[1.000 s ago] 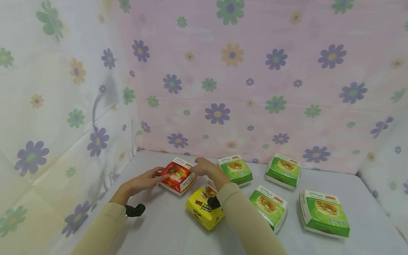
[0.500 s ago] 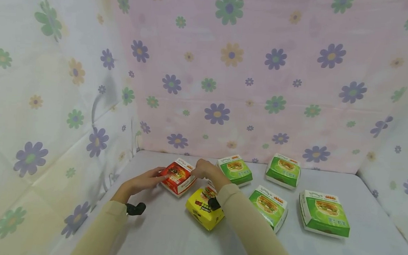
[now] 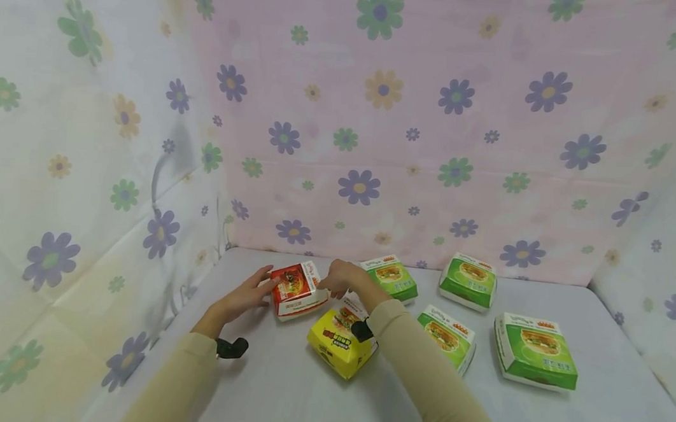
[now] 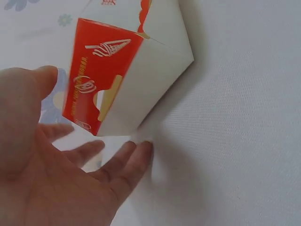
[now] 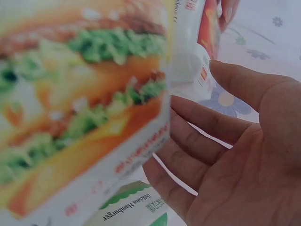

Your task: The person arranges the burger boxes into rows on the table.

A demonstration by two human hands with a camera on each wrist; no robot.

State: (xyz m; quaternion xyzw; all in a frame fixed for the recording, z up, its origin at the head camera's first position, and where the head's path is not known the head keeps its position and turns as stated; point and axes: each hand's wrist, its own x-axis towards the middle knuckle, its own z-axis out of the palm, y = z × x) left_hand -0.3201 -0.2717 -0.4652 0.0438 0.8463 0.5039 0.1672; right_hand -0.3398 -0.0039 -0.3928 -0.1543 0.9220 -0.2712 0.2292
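Observation:
A red-and-white burger box (image 3: 295,286) sits at the left of the table, its printed lid facing up and a white side toward me. My left hand (image 3: 241,303) is at the box's left side, with relaxed fingers; in the left wrist view its fingertips (image 4: 146,148) lie beside the box, close to the tablecloth. My right hand (image 3: 348,280) pinches the box's right corner; in the right wrist view the thumb meets the white side, and some fingertips are hidden behind a near box. Just in front stands a yellow burger box (image 3: 339,343), partly under the right wrist.
Several green burger boxes stand to the right: one behind the right hand (image 3: 392,277), one at the back (image 3: 469,281), one beside the right forearm (image 3: 446,338), one far right (image 3: 537,352). Flowered cloth walls (image 3: 413,145) close off the back and sides.
The red box has turned, its front side now facing me more, and shifted slightly right. Both hands have moved with it. The other boxes have stayed in place.

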